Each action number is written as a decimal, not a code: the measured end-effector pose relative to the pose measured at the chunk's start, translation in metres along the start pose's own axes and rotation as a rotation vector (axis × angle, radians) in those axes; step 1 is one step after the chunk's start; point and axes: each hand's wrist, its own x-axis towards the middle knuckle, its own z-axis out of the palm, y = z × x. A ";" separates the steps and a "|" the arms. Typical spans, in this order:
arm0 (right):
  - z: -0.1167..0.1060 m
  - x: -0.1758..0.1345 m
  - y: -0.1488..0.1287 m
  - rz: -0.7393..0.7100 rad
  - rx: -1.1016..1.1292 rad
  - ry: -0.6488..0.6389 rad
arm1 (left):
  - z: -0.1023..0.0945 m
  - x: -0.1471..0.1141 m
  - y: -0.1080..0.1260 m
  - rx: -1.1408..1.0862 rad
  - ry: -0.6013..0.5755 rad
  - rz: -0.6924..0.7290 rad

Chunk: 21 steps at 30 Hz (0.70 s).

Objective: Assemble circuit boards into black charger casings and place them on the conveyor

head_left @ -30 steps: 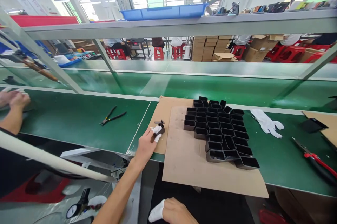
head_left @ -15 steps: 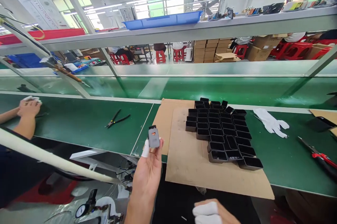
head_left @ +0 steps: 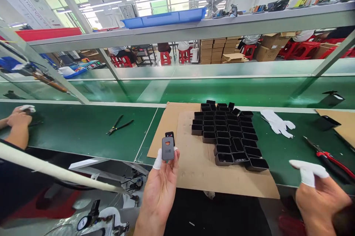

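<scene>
1. A white glove lay on the green desk, well beyond the right grip and off to its left.
2. Red-handled pliers lay just beyond the right grip.
3. Black pliers lay well to the left of the left grip, farther out on the desk.
4. A blue tray sat on the overhead shelf, far above both grips.
5. A co-worker's hand rested on the desk far left of the left grip.
6. Cardboard boxes and red stools stood across the floor, far behind.
</scene>
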 end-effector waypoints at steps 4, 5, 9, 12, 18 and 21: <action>0.023 0.016 0.031 0.103 0.040 -0.023 | 0.001 0.007 -0.003 -0.007 0.036 -0.002; 0.025 0.017 0.037 0.121 0.029 -0.037 | 0.002 0.007 -0.003 -0.018 0.048 -0.016; 0.024 0.014 0.051 0.148 -0.031 -0.080 | 0.010 0.007 -0.007 -0.081 0.080 -0.068; 0.019 0.011 0.058 0.120 -0.076 -0.133 | 0.022 0.008 -0.013 -0.091 0.075 -0.052; 0.019 0.013 0.062 0.045 -0.245 -0.227 | 0.028 0.046 -0.021 0.196 0.017 0.124; 0.023 0.016 0.057 -0.035 -0.283 -0.272 | 0.029 0.107 -0.011 0.728 -0.150 0.459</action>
